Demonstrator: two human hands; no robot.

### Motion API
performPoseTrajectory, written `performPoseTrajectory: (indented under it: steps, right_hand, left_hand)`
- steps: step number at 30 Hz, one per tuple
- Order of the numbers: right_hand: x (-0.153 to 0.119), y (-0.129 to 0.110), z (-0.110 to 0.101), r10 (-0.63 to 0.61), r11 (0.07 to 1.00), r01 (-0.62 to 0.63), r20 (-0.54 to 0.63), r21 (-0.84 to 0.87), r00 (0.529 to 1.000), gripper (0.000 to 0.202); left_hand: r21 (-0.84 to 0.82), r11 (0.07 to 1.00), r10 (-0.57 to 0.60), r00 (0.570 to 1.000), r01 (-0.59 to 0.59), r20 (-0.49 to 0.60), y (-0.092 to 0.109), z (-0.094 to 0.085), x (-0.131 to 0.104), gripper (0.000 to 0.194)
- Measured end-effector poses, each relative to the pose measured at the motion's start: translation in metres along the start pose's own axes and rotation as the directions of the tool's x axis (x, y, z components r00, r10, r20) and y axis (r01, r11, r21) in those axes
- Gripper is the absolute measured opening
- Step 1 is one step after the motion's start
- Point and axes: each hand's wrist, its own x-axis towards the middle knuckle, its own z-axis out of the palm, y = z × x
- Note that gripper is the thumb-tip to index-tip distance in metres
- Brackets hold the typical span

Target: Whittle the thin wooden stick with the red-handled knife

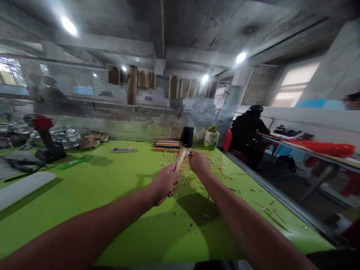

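My left hand (165,183) is closed around the lower end of a pale wooden stick (180,160), which points up and away from me. Right beside it, my right hand (199,163) grips a small blade-like tool (189,153). Its dark and shiny metal end meets the stick near the top; the rest is hidden in my fist. Wood shavings (185,176) lie scattered on the green table (118,202) under and around both hands.
Behind the hands stand a stack of boxes (167,145), a black block (188,137) and a green-labelled bottle (211,137). Leftward are a cordless drill (46,138), a green cutter (75,162) and a white bar (25,189). A person (250,131) sits at another table.
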Motion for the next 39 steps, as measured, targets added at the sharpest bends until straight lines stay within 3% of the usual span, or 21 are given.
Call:
performPoseTrajectory:
  steps: [3,6,10,14,17,21,26,31,35,39]
  right_hand:
    - [0.011,0.023,-0.002,0.134,0.991,-0.135,0.042,0.012,0.99,0.034]
    - [0.012,0.032,-0.004,0.127,0.992,-0.127,-0.019,0.017,0.992,0.036]
    - [-0.003,0.008,0.001,-0.02,0.999,0.024,-0.088,0.041,0.996,0.032]
    - [-0.025,-0.028,0.006,-0.244,0.97,0.244,-0.016,-0.019,0.97,0.028]
    - [-0.035,-0.041,0.005,-0.309,0.949,0.31,0.031,-0.062,0.951,0.027]
    - [-0.031,-0.037,0.002,-0.249,0.966,0.25,0.022,-0.072,0.968,0.028]
    - [-0.008,-0.007,0.003,-0.062,0.998,0.061,-0.046,-0.022,0.997,0.03]
    - [0.011,0.021,0.004,0.166,0.983,-0.165,-0.009,0.079,0.986,0.035]
    - [0.008,0.018,0.002,0.127,0.99,-0.123,-0.048,0.075,0.991,0.035]
    - [-0.014,-0.01,0.0,-0.088,0.995,0.09,-0.049,0.046,0.995,0.03]
  left_hand:
    - [-0.059,0.998,0.047,0.984,-0.037,0.173,-0.005,0.005,-0.006,0.034]
    - [-0.145,0.986,0.103,0.984,-0.082,0.143,-0.009,0.002,0.0,0.034]
    - [-0.186,0.977,0.111,0.994,-0.109,0.003,-0.01,-0.016,0.015,0.023]
    - [-0.19,0.974,0.115,0.992,-0.123,-0.051,-0.006,-0.024,0.019,0.011]
    - [-0.21,0.971,0.105,0.992,-0.117,-0.069,-0.003,-0.021,0.018,0.009]
    - [-0.225,0.969,0.098,0.994,-0.104,-0.038,-0.005,-0.016,0.016,0.017]
    - [-0.164,0.984,0.077,0.997,-0.072,0.024,-0.007,-0.011,0.013,0.031]
    - [-0.068,0.987,0.153,0.986,-0.148,0.073,-0.009,-0.011,0.011,0.019]
    - [-0.039,0.983,0.176,0.984,-0.177,-0.016,-0.013,-0.017,0.019,0.02]
    - [-0.059,0.991,0.112,0.983,-0.121,-0.145,-0.012,-0.025,0.026,0.007]
